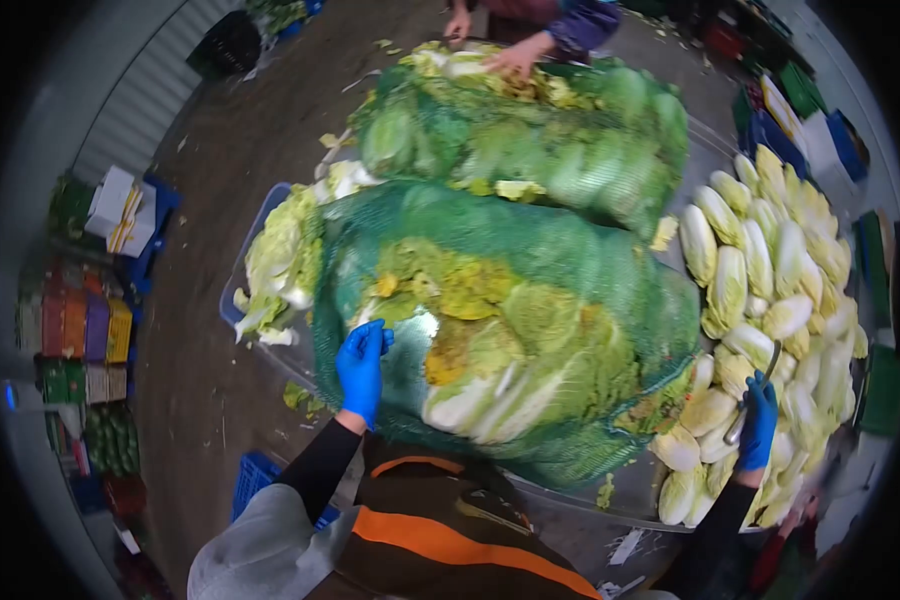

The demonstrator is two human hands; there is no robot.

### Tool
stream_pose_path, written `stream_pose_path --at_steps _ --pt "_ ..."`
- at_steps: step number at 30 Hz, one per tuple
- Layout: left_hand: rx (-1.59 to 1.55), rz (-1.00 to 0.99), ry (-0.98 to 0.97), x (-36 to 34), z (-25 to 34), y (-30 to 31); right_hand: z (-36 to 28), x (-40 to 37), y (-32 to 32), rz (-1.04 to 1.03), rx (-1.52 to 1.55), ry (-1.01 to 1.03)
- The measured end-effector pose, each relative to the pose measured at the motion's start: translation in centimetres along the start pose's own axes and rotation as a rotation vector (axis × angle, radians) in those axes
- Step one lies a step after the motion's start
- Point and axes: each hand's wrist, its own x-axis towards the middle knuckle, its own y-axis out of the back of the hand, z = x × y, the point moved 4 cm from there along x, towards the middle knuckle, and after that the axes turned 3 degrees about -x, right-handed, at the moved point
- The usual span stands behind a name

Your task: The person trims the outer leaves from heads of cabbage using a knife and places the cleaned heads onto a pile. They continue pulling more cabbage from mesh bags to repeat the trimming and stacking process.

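A large green net sack (420, 215) of Chinese cabbages lies on the table before me, with loose green and yellowed leaves (475, 285) on its top. My left hand (361, 370), in a blue glove, is over the sack's near left part, its fingers curled together; what they hold, if anything, is too small to name. On the right, my right hand (758, 420), also blue-gloved, is closed round a knife (736, 430), above a heap of pale trimmed cabbages (760, 255).
Behind lies a second net sack (530, 130), with a co-worker's hand (520, 58) on leaves at its far edge. A tub (232, 300) of cut leaves stands left. Stacked crates (70, 310) line the left wall; more crates (775, 130) stand at the right.
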Motion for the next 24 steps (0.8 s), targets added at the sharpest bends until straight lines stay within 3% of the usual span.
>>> stream_pose_path --at_steps 3,4,6,8,10,13,15,18,20,22,23,24 --pt "-0.009 0.024 0.083 3.3 -1.9 3.6 -2.9 -6.4 -7.1 0.072 0.201 0.003" --pt "0.039 0.006 0.124 4.2 -2.9 4.2 -5.3 -9.3 -10.5 0.049 0.123 0.122" --pt "0.035 -0.113 0.202 7.1 -5.9 4.1 -5.5 -11.9 -15.1 -0.093 0.204 0.098" --pt "0.312 -0.117 -0.228 10.0 -6.6 1.8 -7.4 -16.0 -21.2 -0.193 0.083 0.058" --pt "0.645 -0.089 -0.372 14.3 -5.7 -1.3 -9.5 -20.1 -27.7 -0.329 0.081 0.012" --pt "0.636 -0.224 -0.213 21.2 -6.5 -6.7 -8.1 -24.0 -34.9 -0.359 0.182 -0.040" --pt "0.818 -0.501 -0.055 22.4 -6.0 -9.1 -7.1 -27.0 -38.7 -0.311 0.251 -0.105" --pt "0.817 -0.554 -0.192 24.2 -9.0 -9.1 -4.7 -30.5 -43.5 -0.217 0.416 -0.194" --pt "0.887 -0.613 -0.204 24.7 -7.5 -8.5 -3.2 -32.6 -46.3 -0.121 0.552 -0.344" --pt "0.741 -0.788 -0.059 24.1 -6.1 -7.4 -3.0 -34.0 -48.2 -0.074 0.553 -0.369" --pt "0.576 -0.888 0.240 24.6 -7.8 -6.6 -3.8 -34.6 -48.5 -0.045 0.470 -0.329" --pt "0.571 -0.914 0.365 23.7 -3.1 -4.3 -4.5 -35.1 -49.2 -0.022 0.396 -0.292"
